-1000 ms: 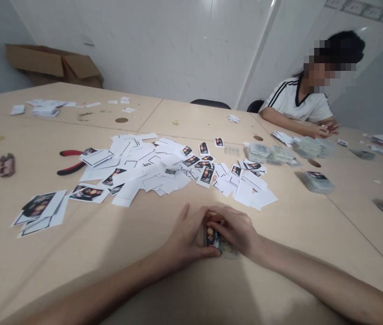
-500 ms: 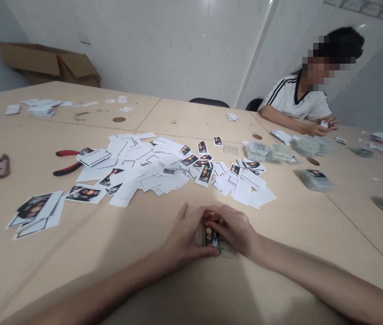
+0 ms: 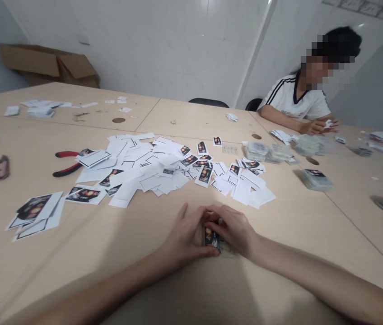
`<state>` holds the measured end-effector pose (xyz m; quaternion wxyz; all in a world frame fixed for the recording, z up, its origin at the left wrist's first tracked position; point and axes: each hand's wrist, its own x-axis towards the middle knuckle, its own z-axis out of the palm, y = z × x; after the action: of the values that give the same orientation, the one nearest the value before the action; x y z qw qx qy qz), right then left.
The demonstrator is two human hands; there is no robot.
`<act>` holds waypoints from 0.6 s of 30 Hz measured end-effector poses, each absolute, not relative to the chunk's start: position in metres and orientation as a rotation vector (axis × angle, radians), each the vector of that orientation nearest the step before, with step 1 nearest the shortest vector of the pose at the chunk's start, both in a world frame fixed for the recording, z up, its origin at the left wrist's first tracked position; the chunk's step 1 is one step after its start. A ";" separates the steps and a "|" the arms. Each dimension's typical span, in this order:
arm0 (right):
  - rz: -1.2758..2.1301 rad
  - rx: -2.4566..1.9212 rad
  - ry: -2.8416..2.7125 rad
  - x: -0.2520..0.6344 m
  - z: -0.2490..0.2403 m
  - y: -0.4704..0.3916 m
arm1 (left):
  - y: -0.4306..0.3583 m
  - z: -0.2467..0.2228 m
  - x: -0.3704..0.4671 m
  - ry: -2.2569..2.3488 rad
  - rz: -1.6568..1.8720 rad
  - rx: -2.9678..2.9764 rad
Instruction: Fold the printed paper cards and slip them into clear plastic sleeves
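A small dark printed card (image 3: 212, 238) with an orange-red design is held between my two hands, low in the middle of the head view. My left hand (image 3: 185, 238) curves round its left side, the thumb lying along its lower edge. From the right, my right hand (image 3: 234, 227) bends over the card, thumb and fingers closed on its upper part. A clear plastic piece (image 3: 228, 251) shows just under the card, partly covered by my right hand. The fingertips of both hands meet above the card, and some are hidden.
Beyond my hands lies a loose heap of printed paper cards (image 3: 147, 164). Red-and-black handled pliers (image 3: 66, 163) stick out at its left. Stacked clear plastic cases (image 3: 257, 150) stand to the right. A co-worker (image 3: 296, 99) sits at the far right, holding a small white item.
My hands stay in nearly the same place, with only slight finger movement at the card. The co-worker's hands have shifted a little around the small white item.
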<state>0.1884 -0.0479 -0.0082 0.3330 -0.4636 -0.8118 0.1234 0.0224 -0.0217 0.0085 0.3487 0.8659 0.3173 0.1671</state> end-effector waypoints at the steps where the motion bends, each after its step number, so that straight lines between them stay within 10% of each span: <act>1: 0.330 -1.215 -2.116 0.188 -0.008 -0.048 | -0.022 0.008 0.022 0.827 0.434 2.249; 18: 0.513 -1.278 -1.856 0.188 -0.005 -0.039 | -0.022 0.009 0.022 0.829 0.427 2.233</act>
<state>0.1876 -0.0394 -0.0049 0.4035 -0.5061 -0.7348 0.2029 0.0219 -0.0220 0.0085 0.3529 0.8633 0.3206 0.1652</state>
